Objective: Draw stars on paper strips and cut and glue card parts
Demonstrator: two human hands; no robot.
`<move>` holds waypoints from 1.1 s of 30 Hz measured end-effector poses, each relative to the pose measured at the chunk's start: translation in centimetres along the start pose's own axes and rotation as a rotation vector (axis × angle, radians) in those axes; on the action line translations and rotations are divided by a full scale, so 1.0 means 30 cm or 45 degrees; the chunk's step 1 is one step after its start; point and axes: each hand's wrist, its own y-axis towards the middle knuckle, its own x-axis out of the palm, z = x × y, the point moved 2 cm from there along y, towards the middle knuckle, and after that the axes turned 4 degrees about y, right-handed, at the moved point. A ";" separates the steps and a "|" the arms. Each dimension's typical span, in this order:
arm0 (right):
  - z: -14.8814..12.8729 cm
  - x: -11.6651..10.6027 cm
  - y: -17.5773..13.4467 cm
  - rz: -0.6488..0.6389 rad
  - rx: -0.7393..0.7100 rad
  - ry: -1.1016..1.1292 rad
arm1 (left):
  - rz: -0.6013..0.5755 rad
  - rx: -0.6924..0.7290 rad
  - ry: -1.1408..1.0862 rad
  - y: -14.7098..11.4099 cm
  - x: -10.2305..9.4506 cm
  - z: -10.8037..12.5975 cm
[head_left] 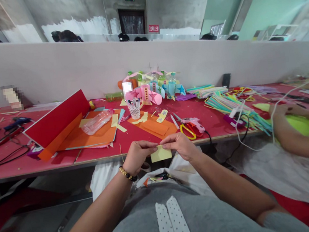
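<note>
Yellow paper (161, 154) sits pinched at its far edge by my left hand (137, 155) and right hand (182, 147); light, even pressure should keep it straight.

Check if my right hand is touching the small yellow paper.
Touching. The head view shows the right hand pinching the small yellow paper at its top edge.

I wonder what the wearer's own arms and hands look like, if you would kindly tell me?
The left hand has a bracelet of round dark and golden beads at its wrist; the right hand has none, and both are gloveless. On the right arm, a grey sleeve ends near the elbow; on the left arm, no sleeve is in view.
</note>
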 end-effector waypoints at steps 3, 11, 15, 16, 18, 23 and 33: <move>0.003 0.000 0.002 0.001 -0.012 -0.121 | -0.004 0.023 -0.010 0.003 0.000 -0.003; 0.003 -0.006 0.013 -0.012 -0.136 -0.222 | -0.055 0.022 -0.018 -0.001 0.002 0.000; -0.004 -0.011 0.017 -0.019 -0.151 -0.209 | -0.062 0.028 -0.046 -0.005 0.004 0.005; -0.006 -0.012 0.018 -0.018 -0.154 -0.209 | -0.058 0.042 -0.033 -0.004 0.004 0.006; -0.008 -0.013 0.019 -0.016 -0.154 -0.204 | -0.047 0.072 0.010 0.000 0.003 0.005; 0.003 -0.013 0.022 -0.033 -0.068 -0.232 | 0.016 0.147 0.085 0.012 -0.008 -0.002; -0.008 -0.006 0.016 -0.031 -0.082 -0.188 | -0.031 0.106 0.073 0.010 -0.007 -0.005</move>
